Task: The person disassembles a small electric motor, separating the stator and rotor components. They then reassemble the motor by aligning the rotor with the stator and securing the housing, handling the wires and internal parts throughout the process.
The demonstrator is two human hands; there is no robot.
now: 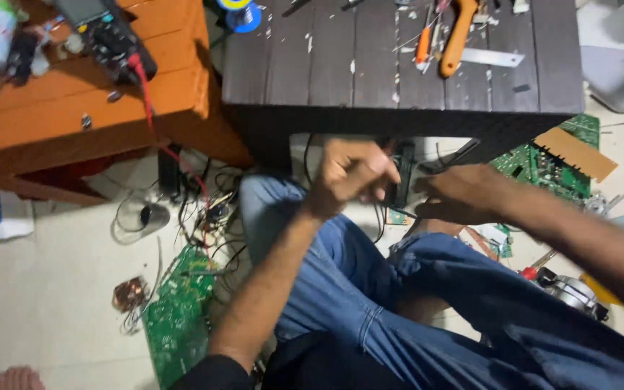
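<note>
Here, two bare hands meet above the lap of a person seated in blue denim trousers. The left hand is curled into a loose fist, its fingers pressed together; motion blur hides what, if anything, they pinch. The right hand lies flatter, its fingers drawn together against a narrow black rectangular plastic part, which stands roughly upright between the two sets of fingers, touching those of the right hand and just beside those of the left. Thin black wires hang below it.

Two benches lie beyond the fingers: one dark slatted wooden bench, paint-flecked and matte, and one smooth orange wooden bench to the left. On the dark bench rest one orange-handled tool and one flat steel blade. On the orange bench sits one black multimeter with a red lead trailing to the floor.

Three green printed circuit boards are counted on the pale tiled floor: one long board below and left of the left fingers, one larger board right of the right fingers, partly covered by a brown card strip, and one small piece just under the fingers.
</note>
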